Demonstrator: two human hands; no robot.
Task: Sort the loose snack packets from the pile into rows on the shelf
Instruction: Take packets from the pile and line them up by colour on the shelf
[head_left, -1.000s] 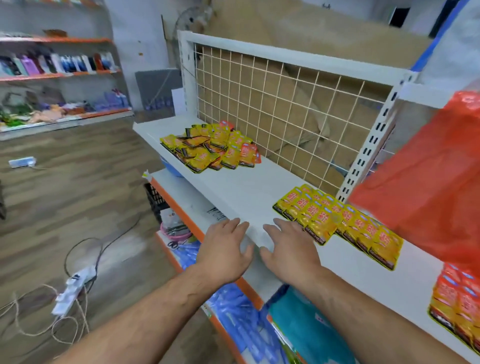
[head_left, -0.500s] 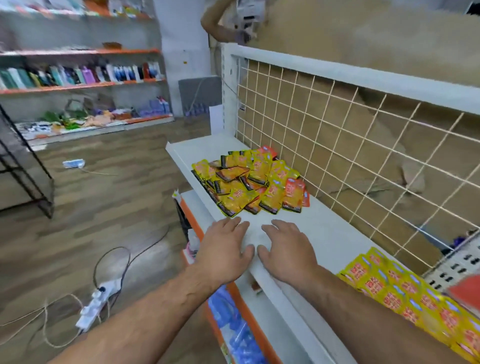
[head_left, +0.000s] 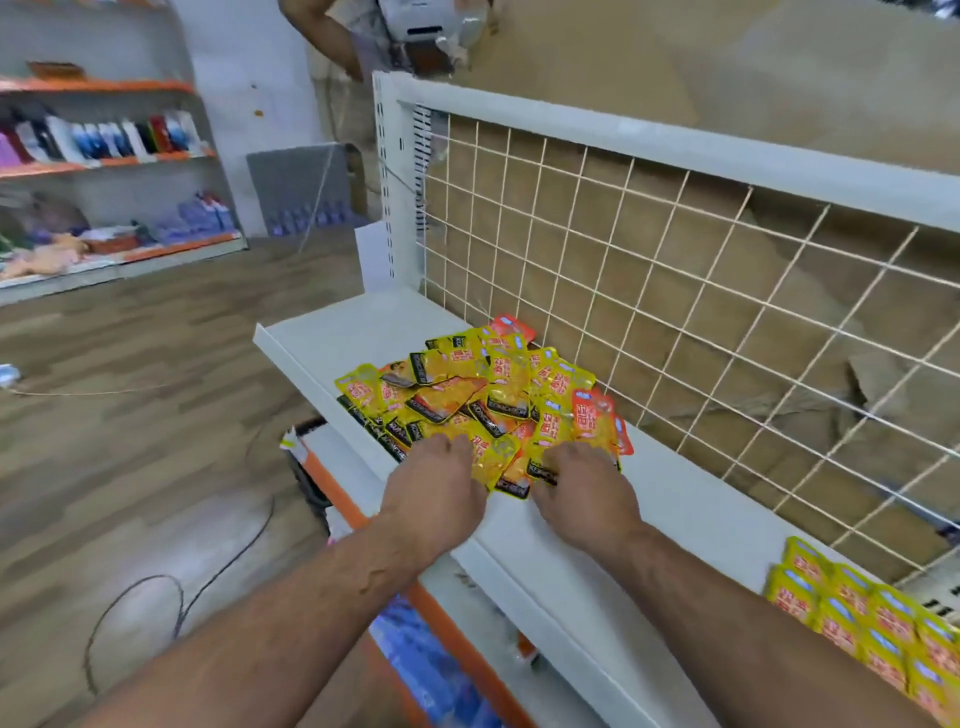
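Head view: left hand (head_left: 434, 491) and right hand (head_left: 584, 493), fingers relaxed, touch the near edge of the heap of loose yellow-and-red foil snack packets (head_left: 483, 395) on the white metal shelf (head_left: 363, 332), likely to draw some toward the neat yellow packet row (head_left: 857, 623) at right. Printed lettering is too blurred to read.

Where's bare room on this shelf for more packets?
Bare shelf lies between the pile and the sorted rows, along the wire grid; a smaller patch beyond the pile, by the post. Crowded where the left hand and right hand touch the pile.
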